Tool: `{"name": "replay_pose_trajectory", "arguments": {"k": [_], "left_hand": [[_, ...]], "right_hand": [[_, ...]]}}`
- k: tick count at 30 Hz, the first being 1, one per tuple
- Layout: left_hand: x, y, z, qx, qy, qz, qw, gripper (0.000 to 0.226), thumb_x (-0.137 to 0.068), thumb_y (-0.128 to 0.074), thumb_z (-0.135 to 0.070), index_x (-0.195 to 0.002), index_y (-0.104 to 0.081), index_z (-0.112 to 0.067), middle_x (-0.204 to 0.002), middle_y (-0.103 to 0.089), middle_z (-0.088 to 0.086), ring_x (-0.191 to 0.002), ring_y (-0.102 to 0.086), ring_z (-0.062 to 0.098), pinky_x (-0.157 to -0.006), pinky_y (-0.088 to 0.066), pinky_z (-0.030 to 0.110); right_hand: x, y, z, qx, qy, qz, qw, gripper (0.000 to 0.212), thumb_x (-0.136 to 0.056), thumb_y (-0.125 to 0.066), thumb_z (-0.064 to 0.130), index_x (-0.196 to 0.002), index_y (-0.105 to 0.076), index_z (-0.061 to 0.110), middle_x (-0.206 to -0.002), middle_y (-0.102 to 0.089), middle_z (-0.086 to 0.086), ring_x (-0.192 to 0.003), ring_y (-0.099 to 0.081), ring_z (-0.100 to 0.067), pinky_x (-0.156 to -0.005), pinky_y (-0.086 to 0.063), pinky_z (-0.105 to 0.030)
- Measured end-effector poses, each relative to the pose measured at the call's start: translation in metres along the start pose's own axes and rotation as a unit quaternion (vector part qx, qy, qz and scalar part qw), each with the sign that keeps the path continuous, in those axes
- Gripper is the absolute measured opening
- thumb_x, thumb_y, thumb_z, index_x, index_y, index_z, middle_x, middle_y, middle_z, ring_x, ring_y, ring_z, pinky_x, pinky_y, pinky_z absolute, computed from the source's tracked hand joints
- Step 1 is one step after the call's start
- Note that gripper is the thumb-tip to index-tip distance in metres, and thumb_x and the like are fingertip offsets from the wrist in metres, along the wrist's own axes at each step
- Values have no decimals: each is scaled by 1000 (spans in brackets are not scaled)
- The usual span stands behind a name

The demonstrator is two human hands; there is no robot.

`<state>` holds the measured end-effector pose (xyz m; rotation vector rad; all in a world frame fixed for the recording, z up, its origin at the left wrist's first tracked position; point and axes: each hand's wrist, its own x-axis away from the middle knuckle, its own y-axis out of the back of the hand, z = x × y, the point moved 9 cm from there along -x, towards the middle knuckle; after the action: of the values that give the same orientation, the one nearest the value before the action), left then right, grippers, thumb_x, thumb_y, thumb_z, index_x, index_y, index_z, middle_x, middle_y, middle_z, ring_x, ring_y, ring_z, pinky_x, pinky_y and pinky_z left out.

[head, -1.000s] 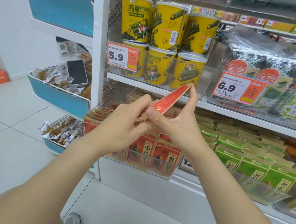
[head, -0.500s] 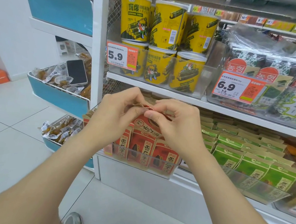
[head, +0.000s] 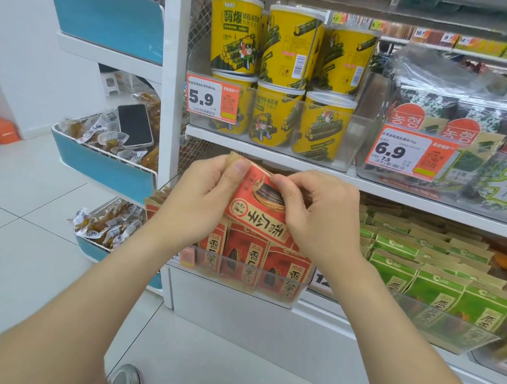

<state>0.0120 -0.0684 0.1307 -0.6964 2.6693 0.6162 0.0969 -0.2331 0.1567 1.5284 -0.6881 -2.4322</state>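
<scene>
At the frame's centre, the left hand (head: 196, 201) and right hand (head: 321, 219) both pinch a tilted red snack packet (head: 256, 205) just above the clear shelf tray (head: 272, 298) of matching packets, where a slipping pinch could drop it crooked and topple the row.

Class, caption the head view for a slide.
Left hand and right hand hold a red packet above the clear bin.

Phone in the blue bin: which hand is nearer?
Left. The left hand, gripping the red packet, is right of and below the phone; the right hand pinches the packet's far side, farther right.
</scene>
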Motion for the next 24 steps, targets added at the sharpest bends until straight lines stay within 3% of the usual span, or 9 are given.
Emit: {"name": "replay_pose_trajectory", "arguments": {"k": [3,5,8,12,14,16,19,22,24], "left_hand": [[1,3,6,63,47,-46,996,41,-115,-45,-40,-93,-72,-18,-83,-81,6,-77,-79,22,-73,-63,33],[0,10,13,142,85,-91,982,43,-116,-44,-36,-93,-76,-16,-84,-81,9,-78,-79,22,-74,-64,35],[-2,27,25,204,129,-162,957,45,-116,-41,-29,-92,-77,-16,-82,-81,4,-74,-77,17,-72,-62,35],[-5,36,34,146,171,-123,967,46,-117,-37,-35,-93,-74,-20,-83,-81,1,-73,-76,7,-74,-60,26],[-5,48,43,39,178,-123,976,40,-114,-41,-30,-96,-74,-17,-93,-82,6,-80,-74,7,-72,-55,19],[-7,68,53,-98,159,-134,973,26,-100,-48,-18,-113,-71,-18,-117,-76,7,-107,-69,16,-96,-56,34],[-6,76,71,-260,190,-49,946,56,-85,-56,-10,-139,-56,-26,-145,-53,5,-137,-48,31,-114,-43,52],[1,71,96,-374,225,72,897,73,-86,-63,-17,-153,-38,-31,-158,-35,5,-146,-31,37,-116,-32,56],[3,69,111,-413,221,122,875,77,-90,-64,-20,-158,-30,-31,-164,-27,2,-149,-26,36,-117,-28,59]], "right_hand": [[-2,11,2,-47,-16,-45,998,22,-99,-76,41,-89,-84,23,-76,-76,16,-71,-71,-5,-68,-56,-32],[-4,15,-14,-96,-117,-32,988,21,-91,-83,48,-96,-79,29,-72,-75,18,-73,-73,-2,-71,-56,-23],[7,-14,-31,-277,-295,97,909,40,-92,-84,39,-125,-67,25,-86,-83,6,-80,-80,-13,-68,-65,-34],[14,-41,-20,-372,-316,156,859,27,-102,-73,23,-128,-71,17,-104,-83,-1,-94,-82,-24,-61,-66,-33],[12,-44,-23,-347,-310,109,878,19,-104,-71,20,-123,-73,19,-98,-83,0,-89,-82,-24,-59,-66,-34],[4,-37,-27,-274,-269,28,923,7,-105,-70,24,-111,-72,26,-92,-82,2,-81,-80,-24,-61,-66,-43],[-7,-33,-21,-142,-168,-50,974,5,-104,-70,29,-108,-72,27,-91,-78,14,-81,-74,-7,-76,-61,-39],[-16,-61,1,-72,-83,-16,994,20,-105,-68,24,-125,-74,21,-96,-78,15,-73,-63,5,-74,-49,-15],[-19,-89,14,-47,-34,28,998,24,-106,-67,21,-130,-74,21,-98,-80,11,-71,-64,0,-72,-50,-20]]}}
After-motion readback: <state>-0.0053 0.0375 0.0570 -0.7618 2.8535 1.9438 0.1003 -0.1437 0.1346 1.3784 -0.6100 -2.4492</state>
